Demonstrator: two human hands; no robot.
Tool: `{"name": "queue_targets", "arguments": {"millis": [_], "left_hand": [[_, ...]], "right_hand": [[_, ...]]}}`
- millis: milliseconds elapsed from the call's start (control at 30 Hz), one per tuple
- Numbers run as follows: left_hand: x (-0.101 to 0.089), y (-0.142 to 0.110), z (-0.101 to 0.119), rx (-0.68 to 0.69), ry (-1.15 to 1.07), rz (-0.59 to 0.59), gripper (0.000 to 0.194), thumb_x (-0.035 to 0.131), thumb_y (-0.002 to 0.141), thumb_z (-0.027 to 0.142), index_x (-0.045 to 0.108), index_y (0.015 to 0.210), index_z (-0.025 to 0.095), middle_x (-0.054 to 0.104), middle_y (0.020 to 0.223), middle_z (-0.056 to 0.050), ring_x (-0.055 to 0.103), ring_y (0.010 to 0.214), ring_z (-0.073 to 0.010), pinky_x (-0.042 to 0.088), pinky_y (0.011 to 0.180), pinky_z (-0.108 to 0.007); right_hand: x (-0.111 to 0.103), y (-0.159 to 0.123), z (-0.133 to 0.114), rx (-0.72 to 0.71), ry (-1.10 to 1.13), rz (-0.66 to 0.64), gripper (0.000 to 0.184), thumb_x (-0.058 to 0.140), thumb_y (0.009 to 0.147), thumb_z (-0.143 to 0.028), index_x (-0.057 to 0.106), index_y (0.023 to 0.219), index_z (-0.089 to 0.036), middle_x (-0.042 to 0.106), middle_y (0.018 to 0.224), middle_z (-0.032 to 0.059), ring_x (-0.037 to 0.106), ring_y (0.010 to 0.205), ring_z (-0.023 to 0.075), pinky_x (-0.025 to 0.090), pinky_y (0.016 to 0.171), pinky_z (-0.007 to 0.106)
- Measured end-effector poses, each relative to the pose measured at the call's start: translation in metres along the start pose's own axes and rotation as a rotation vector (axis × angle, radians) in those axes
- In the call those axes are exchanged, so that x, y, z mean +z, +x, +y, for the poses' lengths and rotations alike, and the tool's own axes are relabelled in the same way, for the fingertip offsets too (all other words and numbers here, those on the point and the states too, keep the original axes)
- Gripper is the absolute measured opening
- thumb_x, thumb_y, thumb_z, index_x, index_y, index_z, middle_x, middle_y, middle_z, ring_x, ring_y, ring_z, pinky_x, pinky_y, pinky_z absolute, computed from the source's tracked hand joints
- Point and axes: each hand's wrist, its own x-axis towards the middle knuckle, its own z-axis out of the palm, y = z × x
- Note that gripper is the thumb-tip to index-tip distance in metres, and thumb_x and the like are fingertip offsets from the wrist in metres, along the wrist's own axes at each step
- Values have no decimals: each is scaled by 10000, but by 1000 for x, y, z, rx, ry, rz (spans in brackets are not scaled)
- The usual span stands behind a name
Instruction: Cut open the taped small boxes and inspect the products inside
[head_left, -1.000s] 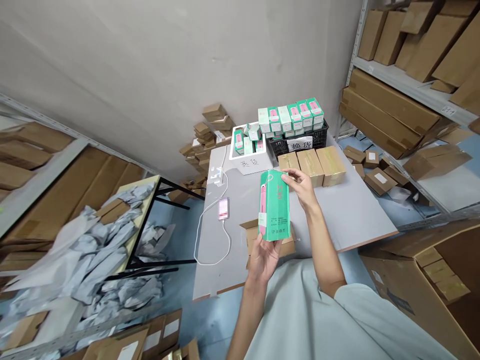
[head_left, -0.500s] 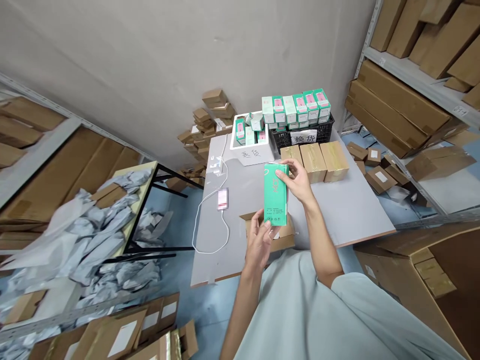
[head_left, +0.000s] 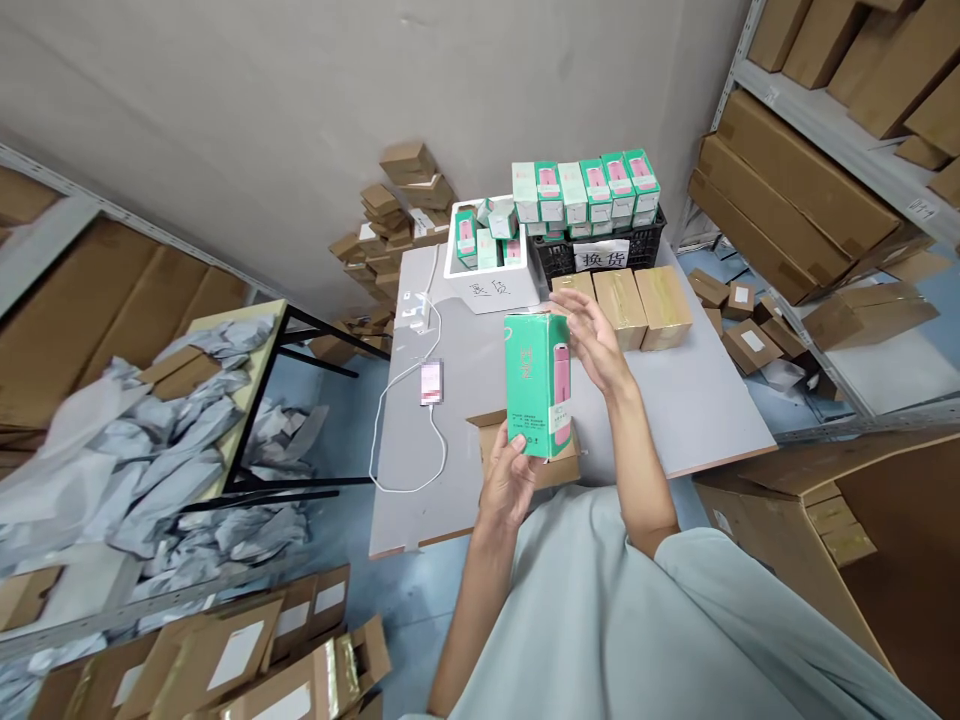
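Observation:
A tall green box with a pink picture (head_left: 537, 385) stands upright in the air over the grey table (head_left: 697, 400). My left hand (head_left: 508, 480) grips its lower end from below. Behind the upper half of the box, my right hand (head_left: 592, 340) has its fingers stretched out and loose, touching or just off the box's far side. An open brown cardboard box (head_left: 491, 440) lies on the table right under the green one.
At the table's back stand a white bin (head_left: 491, 295) and a black crate (head_left: 600, 262) stacked with green boxes, three taped brown boxes (head_left: 630, 305), and a phone (head_left: 431, 382) on a white cable. Shelves of cartons lie left and right; grey bags (head_left: 165, 430) pile up on the left.
The green box has been turned about its long axis, so its pink-pictured face now shows on the right. My right hand let go of its top and opened.

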Motion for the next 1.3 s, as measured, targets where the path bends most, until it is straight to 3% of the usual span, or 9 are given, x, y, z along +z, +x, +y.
{"name": "queue_targets", "arguments": {"millis": [133,300,433,633,867,1000,1167,1300], "left_hand": [[-10,2,-3,-90,-52,-27,551,987,864,506,792,1327,279,881,1298,-75,825,1268,-298,714,980,-354],[-4,-1,4,-174,-27,-104,606,1006,855,534,792,1368,291,843,1431,-83,801,1349,-322,704,1075,-412],[14,-7,11,-100,35,-142,702,1049,838,468,739,1456,345,774,1562,-80,786,1372,-317,655,1182,-491],[20,-5,3,7,112,-13,738,1119,760,437,740,1383,323,849,1352,-83,829,1227,-264,658,1139,-433],[8,-4,-6,29,116,24,734,1106,790,447,758,1424,326,853,1370,-66,851,1151,-251,681,1042,-373],[-1,-4,-2,6,20,2,599,1079,835,394,808,1358,285,871,1338,-59,859,1127,-226,699,966,-290],[-18,-1,2,-164,-202,-86,421,875,1030,302,797,1441,259,865,1418,-70,847,1277,-230,703,1045,-271],[-30,1,-1,-237,-319,-135,384,736,1111,254,778,1492,289,839,1491,-48,787,1426,-236,675,1144,-294]], "right_hand": [[-6,-1,6,73,44,-87,827,923,805,-860,692,1439,-381,785,1441,76,740,1349,327,657,1114,524],[-5,-3,4,40,-16,-18,650,919,815,-834,760,1180,-320,803,1299,61,765,1203,305,673,1039,457],[-5,-4,-1,23,-122,19,602,935,824,-788,777,1154,-310,800,1237,60,752,1131,294,666,952,423],[6,-10,-10,-66,-255,36,465,909,904,-716,795,1096,-307,747,1286,73,720,1233,308,636,1009,429],[14,-14,-13,-67,-299,19,458,883,935,-700,788,1132,-299,734,1314,78,717,1274,304,635,1053,425],[8,-12,-12,-47,-245,7,585,913,894,-760,783,1251,-314,732,1446,90,700,1342,322,641,1095,455],[-2,-9,-7,-24,-87,-52,715,891,888,-810,732,1411,-349,697,1610,82,615,1537,325,589,1245,497],[0,-10,-2,12,-8,-130,664,924,896,-715,726,1412,-347,748,1531,65,714,1408,298,641,1173,461]]}}
